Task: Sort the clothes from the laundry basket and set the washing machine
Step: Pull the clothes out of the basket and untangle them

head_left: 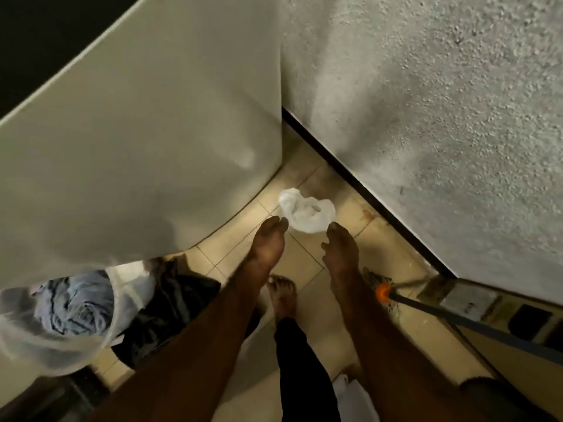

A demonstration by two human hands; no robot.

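Observation:
A small crumpled white cloth [307, 212] hangs low over the tiled floor, just in front of the washing machine's white side [137, 141]. Both my arms reach down to it. My left hand [268, 242] pinches its left edge with the fingertips, and my right hand [339, 248] pinches its right edge, so the cloth is stretched between them. At the lower left stands a translucent laundry basket [21, 345] with a bluish bundle of clothes [76, 303] inside. Dark clothes [170, 309] lie on the floor beside it.
A rough plastered wall [426, 117] closes the right side, leaving a narrow strip of tiled floor [307, 263]. A mop with an orange collar [382, 292] and blue handle lies at the right. My bare foot [281, 296] stands below the hands. White paper or a bag [353, 391] lies near the bottom.

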